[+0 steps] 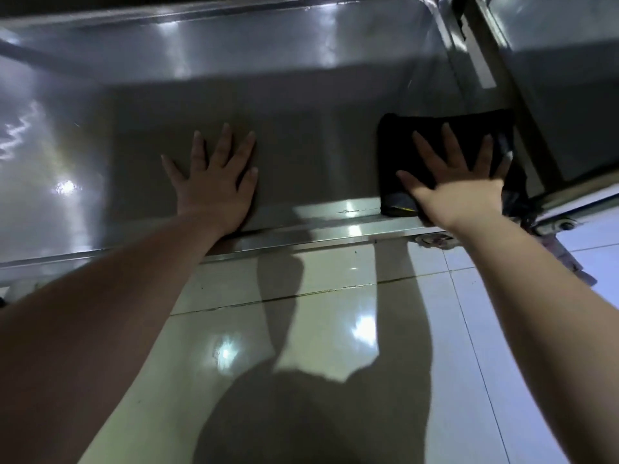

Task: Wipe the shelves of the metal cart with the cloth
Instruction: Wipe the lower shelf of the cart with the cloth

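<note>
A shiny metal cart shelf point(100, 145) fills the upper half of the head view, with a raised rim along its near edge. My left hand point(214, 182) lies flat on the shelf near the middle, fingers spread, holding nothing. A dark cloth point(398, 142) is spread on the shelf's right part, close to the right corner. My right hand point(459, 182) presses flat on the cloth with fingers spread, covering its near half.
An upright metal post point(482, 65) of the cart rises at the right corner, with another metal surface point(562, 61) beyond it. A caster mount point(435, 241) shows under the rim. Glossy pale floor tiles point(335, 313) lie below, with my shadow on them.
</note>
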The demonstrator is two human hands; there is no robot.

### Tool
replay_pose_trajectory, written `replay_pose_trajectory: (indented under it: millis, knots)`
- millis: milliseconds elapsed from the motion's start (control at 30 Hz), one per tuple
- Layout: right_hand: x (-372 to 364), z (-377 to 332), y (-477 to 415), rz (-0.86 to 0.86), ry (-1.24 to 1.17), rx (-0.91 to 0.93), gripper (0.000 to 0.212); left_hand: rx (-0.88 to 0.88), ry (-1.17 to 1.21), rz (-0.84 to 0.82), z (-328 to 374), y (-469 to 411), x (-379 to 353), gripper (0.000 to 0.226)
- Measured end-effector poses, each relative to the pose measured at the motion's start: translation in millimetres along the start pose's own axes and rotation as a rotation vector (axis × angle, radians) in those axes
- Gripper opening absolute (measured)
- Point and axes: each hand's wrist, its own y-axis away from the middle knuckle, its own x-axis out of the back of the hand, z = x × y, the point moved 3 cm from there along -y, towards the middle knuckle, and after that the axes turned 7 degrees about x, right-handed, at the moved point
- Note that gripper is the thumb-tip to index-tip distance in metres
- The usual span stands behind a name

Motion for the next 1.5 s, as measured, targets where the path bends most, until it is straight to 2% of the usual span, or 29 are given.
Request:
replay_pose_trajectory:
  millis: [67, 133, 200, 267, 367, 400, 467, 533, 600, 667, 767, 867, 1000, 1067, 1200, 1367, 1433, 1500]
  knots:
    - [-2, -23, 2, -0.015, 0.009, -0.032, 0.074, -0.006, 0.003, -0.036, -2, -1, 0, 0.053]
    - [-5, -69, 6, -0.017, 0.007, 0.010, 0.071, -0.007, 0.065, -0.099, -5, -7, -1, 0.051]
    - [-7, -132, 14, -0.010, -0.003, 0.130, 0.071, 0.037, 0.281, -0.169, -7, -14, 4, 0.050]
    - [-8, -196, 28, -0.033, -0.040, 0.222, 0.071, 0.083, 0.480, -0.157, -13, -17, 15, 0.049]
    - [-11, -242, 42, -0.058, -0.097, 0.301, 0.069, 0.028, 0.500, -0.065, -18, -3, 24, 0.048]
    - [-8, -239, 39, -0.041, -0.162, 0.313, 0.067, -0.010, 0.468, -0.020, -14, 4, 26, 0.049]
    - [3, -208, 29, 0.126, -0.259, 0.265, 0.063, -0.107, 0.397, 0.041, 9, 16, 28, 0.050]
    - [10, -157, 17, 0.272, -0.370, 0.128, 0.057, -0.191, 0.325, 0.016, 48, 23, 25, 0.051]
    - [9, -122, 10, 0.264, -0.581, 0.092, 0.055, -0.182, 0.209, -0.056, 79, 32, 16, 0.057]
    - [2, -118, 10, 0.220, -0.508, 0.139, 0.057, -0.129, 0.084, -0.062, 94, 40, 5, 0.067]
    - [-10, -126, 7, 0.121, -0.311, 0.161, 0.057, -0.093, 0.027, -0.058, 80, 37, 0, 0.075]
    - [-14, -128, 6, 0.070, -0.163, 0.173, 0.060, -0.004, -0.006, -0.057, 18, 12, 2, 0.082]
    - [-18, -133, 7, 0.043, -0.046, 0.185, 0.070, 0.137, 0.014, -0.053, -89, -24, 13, 0.077]
    - [-18, -136, 6, 0.038, -0.036, 0.176, 0.071, 0.175, 0.025, -0.072, -112, -27, 14, 0.075]
    - [-17, -142, 7, 0.035, -0.016, 0.171, 0.066, 0.179, 0.010, -0.055, -71, -12, 10, 0.075]
    - [-15, -138, 7, 0.026, -0.038, 0.158, 0.057, -0.074, 0.006, -0.067, 44, 35, 2, 0.074]
    - [-14, -134, 7, 0.022, -0.065, 0.159, 0.057, -0.093, 0.030, -0.069, 41, 38, 2, 0.076]
    - [-14, -132, 9, 0.018, -0.075, 0.169, 0.061, -0.058, -0.002, -0.044, 7, 32, 3, 0.081]
